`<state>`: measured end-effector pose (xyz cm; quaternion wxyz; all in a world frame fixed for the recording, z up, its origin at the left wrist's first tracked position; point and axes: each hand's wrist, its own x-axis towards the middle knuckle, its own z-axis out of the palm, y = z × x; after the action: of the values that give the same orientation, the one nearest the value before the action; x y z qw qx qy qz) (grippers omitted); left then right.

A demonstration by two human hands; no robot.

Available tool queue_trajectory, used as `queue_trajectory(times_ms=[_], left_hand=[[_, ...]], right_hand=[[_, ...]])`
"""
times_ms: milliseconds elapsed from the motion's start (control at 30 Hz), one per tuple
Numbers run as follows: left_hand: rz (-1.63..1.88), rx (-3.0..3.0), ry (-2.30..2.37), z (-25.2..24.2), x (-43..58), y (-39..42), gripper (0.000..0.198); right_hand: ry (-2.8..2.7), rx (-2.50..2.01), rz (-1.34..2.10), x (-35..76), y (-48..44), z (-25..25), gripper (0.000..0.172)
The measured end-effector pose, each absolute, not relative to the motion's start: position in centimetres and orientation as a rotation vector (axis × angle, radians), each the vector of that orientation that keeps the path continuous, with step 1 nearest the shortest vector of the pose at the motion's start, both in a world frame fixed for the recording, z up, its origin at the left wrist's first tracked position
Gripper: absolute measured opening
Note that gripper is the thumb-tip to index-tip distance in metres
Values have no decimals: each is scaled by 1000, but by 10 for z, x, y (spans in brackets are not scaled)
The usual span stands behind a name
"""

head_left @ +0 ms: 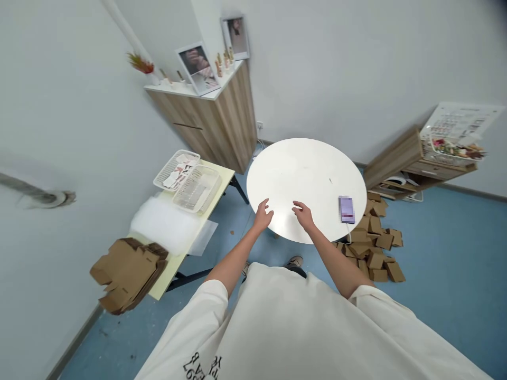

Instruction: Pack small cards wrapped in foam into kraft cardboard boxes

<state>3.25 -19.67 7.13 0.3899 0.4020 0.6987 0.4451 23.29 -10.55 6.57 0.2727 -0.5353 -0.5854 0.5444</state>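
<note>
Both of my hands hover over the near part of a round white table [301,169]. My left hand [263,215] is by the table's near left edge, fingers apart and holding nothing. My right hand [303,214] is a little way to its right, with its fingers spread and curved, also holding nothing. Between the two hands a gap shows the white tabletop. A purple, phone-like object [346,209], blurred in the picture, lies on the right side of the table with a white cable hanging from it.
On the left, a pale yellow table [222,174] bears two white plastic baskets [198,189], a stack of clear plastic bags [166,224] and flat brown cardboard boxes [129,274]. Folded small boxes [376,240] are heaped on the floor at right. A wooden cabinet [222,121] stands behind.
</note>
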Motion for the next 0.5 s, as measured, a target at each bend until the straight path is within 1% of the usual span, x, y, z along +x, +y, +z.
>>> queue_trajectory(times_ms=[300, 500], left_hand=[[1250, 918, 1969, 54, -132, -303, 58], [1338, 805, 2049, 51, -199, -341, 55]], right_hand=[[-1801, -1281, 1565, 53, -186, 68, 44], [-1970, -1154, 1547, -34, -199, 60, 43]])
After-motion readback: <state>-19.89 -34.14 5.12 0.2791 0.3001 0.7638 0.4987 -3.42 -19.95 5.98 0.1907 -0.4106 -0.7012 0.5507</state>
